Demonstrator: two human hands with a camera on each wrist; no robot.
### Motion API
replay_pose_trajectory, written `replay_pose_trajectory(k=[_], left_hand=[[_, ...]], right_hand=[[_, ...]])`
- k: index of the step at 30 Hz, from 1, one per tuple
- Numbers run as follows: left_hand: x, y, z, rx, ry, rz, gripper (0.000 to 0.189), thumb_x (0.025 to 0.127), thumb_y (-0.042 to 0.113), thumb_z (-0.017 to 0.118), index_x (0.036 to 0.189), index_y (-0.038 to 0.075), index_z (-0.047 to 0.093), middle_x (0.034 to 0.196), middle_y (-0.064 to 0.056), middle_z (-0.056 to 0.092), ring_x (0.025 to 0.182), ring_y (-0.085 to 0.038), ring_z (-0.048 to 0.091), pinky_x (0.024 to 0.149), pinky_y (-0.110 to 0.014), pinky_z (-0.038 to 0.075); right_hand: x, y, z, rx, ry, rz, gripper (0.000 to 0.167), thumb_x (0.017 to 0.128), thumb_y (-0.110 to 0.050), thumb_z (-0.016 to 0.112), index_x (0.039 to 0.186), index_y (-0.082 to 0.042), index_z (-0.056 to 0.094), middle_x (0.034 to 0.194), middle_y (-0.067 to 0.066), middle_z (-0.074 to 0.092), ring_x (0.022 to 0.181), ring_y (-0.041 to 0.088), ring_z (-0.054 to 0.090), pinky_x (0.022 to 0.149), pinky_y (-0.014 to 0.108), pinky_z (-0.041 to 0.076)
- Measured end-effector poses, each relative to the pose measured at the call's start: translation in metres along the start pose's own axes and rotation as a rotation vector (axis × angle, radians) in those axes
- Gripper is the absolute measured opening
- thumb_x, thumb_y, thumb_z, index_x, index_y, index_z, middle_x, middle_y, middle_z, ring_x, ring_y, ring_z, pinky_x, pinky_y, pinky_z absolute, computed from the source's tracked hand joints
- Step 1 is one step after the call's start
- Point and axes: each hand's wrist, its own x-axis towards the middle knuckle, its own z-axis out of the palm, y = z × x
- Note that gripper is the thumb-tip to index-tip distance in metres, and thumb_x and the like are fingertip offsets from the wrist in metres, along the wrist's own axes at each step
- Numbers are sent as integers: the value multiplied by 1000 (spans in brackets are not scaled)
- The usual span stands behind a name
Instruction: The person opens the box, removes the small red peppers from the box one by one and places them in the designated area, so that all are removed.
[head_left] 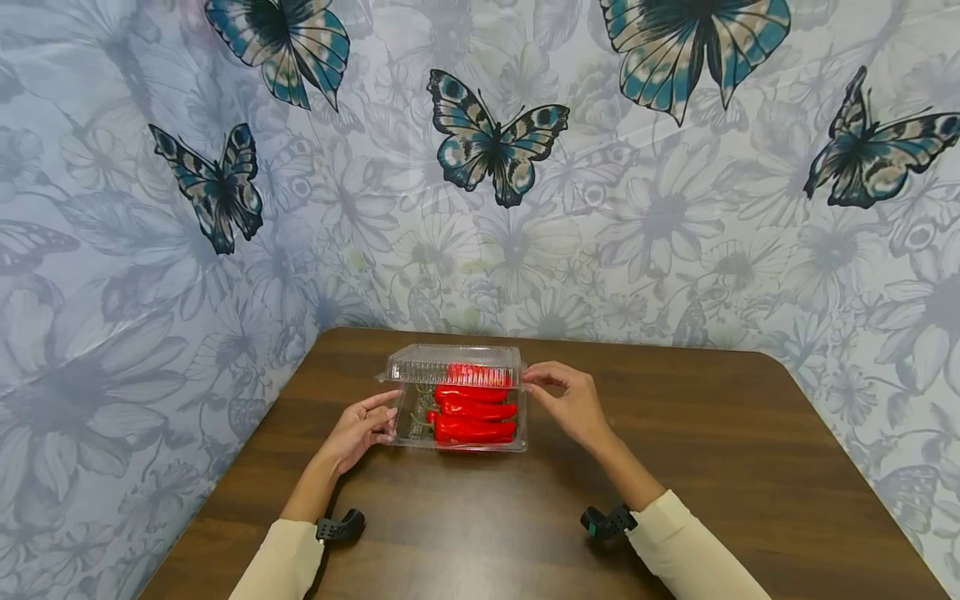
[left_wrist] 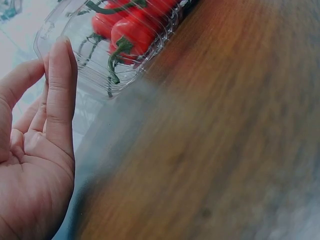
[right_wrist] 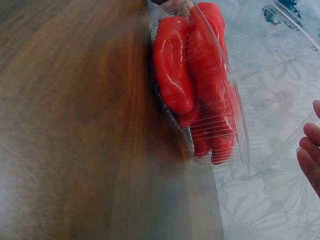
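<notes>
A clear plastic clamshell container (head_left: 517, 446) rests on the table, holding several long red peppers (head_left: 474, 429) with their green stems toward the left. Its ribbed clear lid (head_left: 420, 364) stands tilted up at the back, partly raised. At the container's left rim, my left hand (head_left: 362, 432) pinches the edge between thumb and fingers; the left wrist view shows those fingertips (left_wrist: 63, 45) right at the rim. On the other side my right hand (head_left: 570, 402) pinches the lid's right edge. Only a few right fingers (right_wrist: 311, 145) show in the right wrist view.
The brown wooden table (head_left: 712, 433) has rounded far corners. Behind it and to its left hangs a grey floral backdrop (head_left: 660, 208) with blue butterflies. Black bands (head_left: 341, 527) circle both wrists over cream sleeves (head_left: 281, 558).
</notes>
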Motion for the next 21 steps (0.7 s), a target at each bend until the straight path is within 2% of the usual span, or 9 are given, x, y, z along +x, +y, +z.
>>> replay_pose_trajectory(k=[10,18,21], left_hand=[[-2,-2,0,2,2,5,50,105,3,52,151,-8,36,81,0,65,71,-13,67,65,-25,59],[-1,-4,0,21,8,3,50,105,5,52,151,-10,35,81,0,65,72,-12,66,65,-24,58],[0,-3,0,26,6,5,52,105,6,52,151,-11,34,82,0,65,72,-11,66,65,-23,58]], right_hand=[[7,9,1,-2,9,23,15,82,12,77,95,6,74,99,21,73,88,36,71,80,55,57],[18,15,1,24,5,95,12,86,10,75,97,9,73,97,23,74,89,39,72,83,52,57],[22,32,3,21,4,123,12,87,7,75,99,10,73,96,24,74,89,41,72,84,52,57]])
